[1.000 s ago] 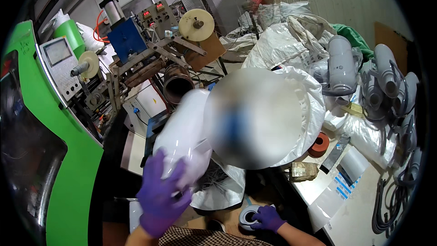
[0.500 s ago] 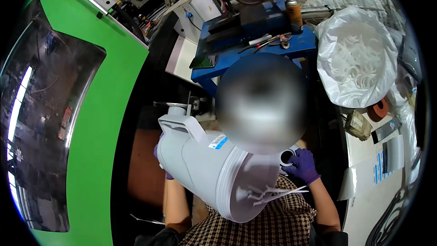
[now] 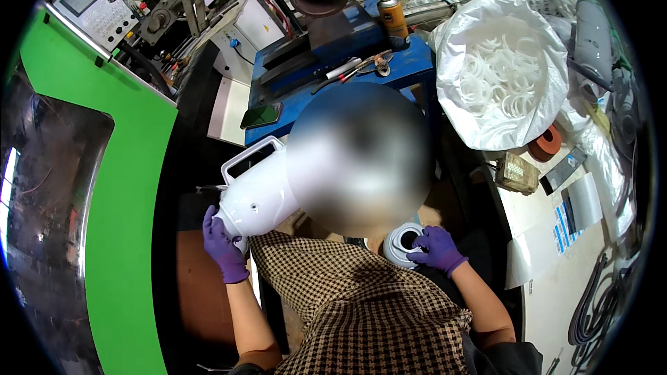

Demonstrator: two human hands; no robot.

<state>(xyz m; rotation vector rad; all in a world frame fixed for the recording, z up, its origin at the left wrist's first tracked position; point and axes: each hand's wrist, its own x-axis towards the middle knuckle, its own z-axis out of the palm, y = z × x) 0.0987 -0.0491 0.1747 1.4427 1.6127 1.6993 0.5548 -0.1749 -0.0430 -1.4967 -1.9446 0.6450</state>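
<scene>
One white canister (image 3: 262, 198) is clasped by the left hand (image 3: 226, 248), eight o'clock; the right hand (image 3: 440, 250) grips a pale round fitting (image 3: 395, 247), four o'clock.

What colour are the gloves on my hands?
Purple, on both the left hand and the right hand, best seen in the head view.

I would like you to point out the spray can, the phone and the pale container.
Spray can (image 3: 393, 19), head view: middle of its orange body.
Phone (image 3: 260, 117), head view: middle of its screen.
Pale container (image 3: 262, 193), head view: side of its body.
</scene>
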